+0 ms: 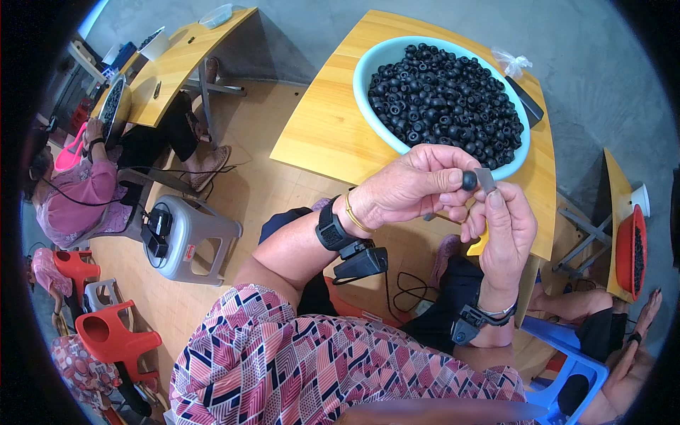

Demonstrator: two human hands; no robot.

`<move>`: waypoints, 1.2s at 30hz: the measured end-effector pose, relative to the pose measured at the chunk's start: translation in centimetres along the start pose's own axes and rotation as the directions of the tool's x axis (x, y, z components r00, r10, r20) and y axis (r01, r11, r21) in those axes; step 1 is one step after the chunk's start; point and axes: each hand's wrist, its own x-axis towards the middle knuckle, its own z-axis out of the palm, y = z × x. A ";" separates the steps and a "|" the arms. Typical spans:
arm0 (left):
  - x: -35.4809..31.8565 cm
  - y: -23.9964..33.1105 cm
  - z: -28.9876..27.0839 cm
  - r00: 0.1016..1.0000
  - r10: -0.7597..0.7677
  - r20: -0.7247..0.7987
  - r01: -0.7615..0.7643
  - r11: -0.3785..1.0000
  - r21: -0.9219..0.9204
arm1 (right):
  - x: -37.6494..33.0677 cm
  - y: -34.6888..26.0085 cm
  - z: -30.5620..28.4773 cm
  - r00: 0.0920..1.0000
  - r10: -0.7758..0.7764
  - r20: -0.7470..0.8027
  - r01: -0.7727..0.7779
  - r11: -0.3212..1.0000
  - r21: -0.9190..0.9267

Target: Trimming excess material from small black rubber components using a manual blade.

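Observation:
My left hand pinches a small round black rubber-looking part between thumb and fingertips. Beside it, my right hand is closed around a knife with a short flat grey blade and a yellow handle, mostly hidden by the fingers. The blade's edge lies against or very near the black part; I cannot tell if it touches. Both hands are raised at the near rim of a pale blue basin, heaped with similar black parts, many showing a hole.
The basin stands on a yellow wooden table. A clear plastic bag and a dark flat object lie beyond it. A grey stool stands left, a blue stool right. Co-workers sit on both sides; cables cross the floor.

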 end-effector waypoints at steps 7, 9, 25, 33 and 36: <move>-0.1 0.1 0.1 1.000 0.015 -0.024 -0.012 0.996 0.085 | 0.0 0.2 -0.1 0.999 0.008 0.036 -0.006 0.998 -0.068; -0.2 0.2 0.0 1.000 0.019 -0.015 -0.018 0.996 0.089 | 0.0 0.2 0.1 1.000 0.008 0.030 -0.006 0.998 -0.062; -0.2 0.3 -0.3 0.999 0.032 -0.009 -0.031 0.989 0.143 | -0.1 0.3 0.1 1.000 0.000 0.011 0.000 1.000 -0.007; -0.2 0.3 -0.4 0.999 0.049 -0.015 -0.046 0.987 0.156 | 0.1 0.4 0.0 1.000 -0.006 0.025 0.008 0.997 -0.083; -0.1 0.2 -0.5 0.998 0.057 -0.016 -0.053 0.981 0.188 | 0.2 0.5 0.0 1.000 -0.009 0.022 0.011 0.995 -0.101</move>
